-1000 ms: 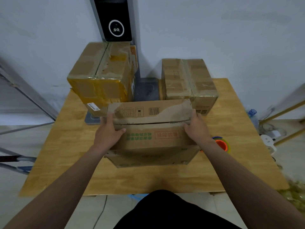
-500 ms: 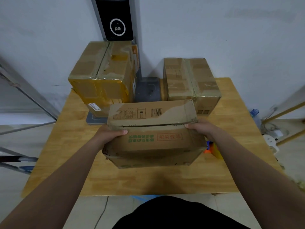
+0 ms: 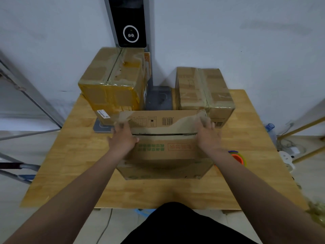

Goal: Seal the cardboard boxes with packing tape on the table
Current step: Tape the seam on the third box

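Over on the far left edge, some metal frame legs (image 3: 26,95) get cut off by the picture, no idea what they belong to. Next, at the back left of the wooden table (image 3: 70,155), there's a tall box (image 3: 112,85) wrapped in yellowish tape, sitting on a grey flat thing (image 3: 101,126), mostly hidden under it. Behind that, a black panel (image 3: 131,23) on a post runs out of the top of the shot.

Front and centre on the table is the cardboard box (image 3: 165,152) being worked on, its two top flaps meeting at a dark seam with a gap showing. The left hand (image 3: 123,140) lies flat on the left end, fingers stretched across the far flap and thumb by the seam, pressing rather than grabbing. The right hand (image 3: 208,136) does the same on the right end; it looks flat and open too, though the fingertips are blurry. The printing on the box is too soft to read.

Behind and to the right sits a taped box (image 3: 204,90), its front corner hidden by the centre box. A tape roll (image 3: 237,158) peeks out just past the right forearm, half covered. A plastic bottle (image 3: 270,128) stands on the floor beyond the table.
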